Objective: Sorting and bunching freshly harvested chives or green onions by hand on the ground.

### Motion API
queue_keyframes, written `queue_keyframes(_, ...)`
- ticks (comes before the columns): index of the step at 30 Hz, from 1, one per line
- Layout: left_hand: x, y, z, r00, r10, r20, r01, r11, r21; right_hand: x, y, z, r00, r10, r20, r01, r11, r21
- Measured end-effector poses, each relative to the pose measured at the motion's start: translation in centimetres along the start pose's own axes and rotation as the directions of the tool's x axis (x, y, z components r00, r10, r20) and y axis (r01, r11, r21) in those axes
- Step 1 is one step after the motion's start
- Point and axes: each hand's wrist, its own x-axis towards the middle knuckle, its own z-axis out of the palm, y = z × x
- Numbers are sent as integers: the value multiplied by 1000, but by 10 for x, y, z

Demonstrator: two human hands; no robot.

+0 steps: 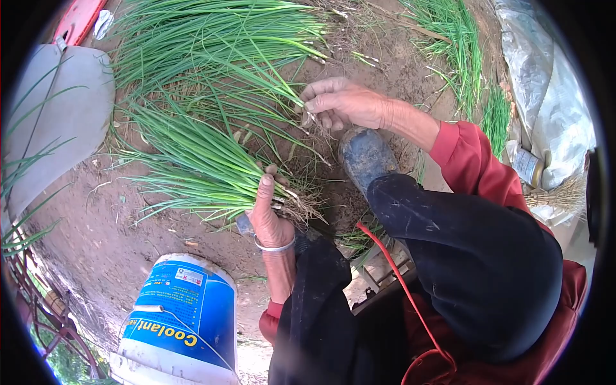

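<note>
My left hand (270, 211) is closed around the root end of a thick bunch of green onions (207, 159), whose leaves fan out to the left. Up and to the right, my right hand (337, 103) pinches a few thin green onions (284, 86) near their roots, with the leaves pointing up and left. A large pile of green onions (211, 38) lies on the soil beyond both hands. Several loose stalks (260, 113) are spread between that pile and the bunch. Part of my left fingers is hidden behind the bunch.
A blue and white coolant bucket (183, 308) is at the lower left. A grey sheet (62, 110) and a red object (82, 19) are at the upper left. More green onions (462, 57) lie at the upper right, near plastic sheeting (544, 86) and a can (527, 167). A red cord (399, 274) hangs between my legs.
</note>
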Motion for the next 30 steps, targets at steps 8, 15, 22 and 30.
queue_keyframes(8,3,-5,-4,1000,15,-9,-14,998,55,-2,9,14,997,-20,74,24,998,-56)
queue_keyframes(15,3,-9,-2,998,-32,62,34,999,-39,-22,25,65,933,-218,287,351,731,-585)
queue_keyframes(22,-4,-1,-3,993,116,-16,-114,988,108,10,-8,10,714,-697,-66,202,296,-934)
queue_keyframes(30,-2,-4,2,996,90,1,-90,996,28,32,-14,-37,735,-651,-188,82,360,-929)
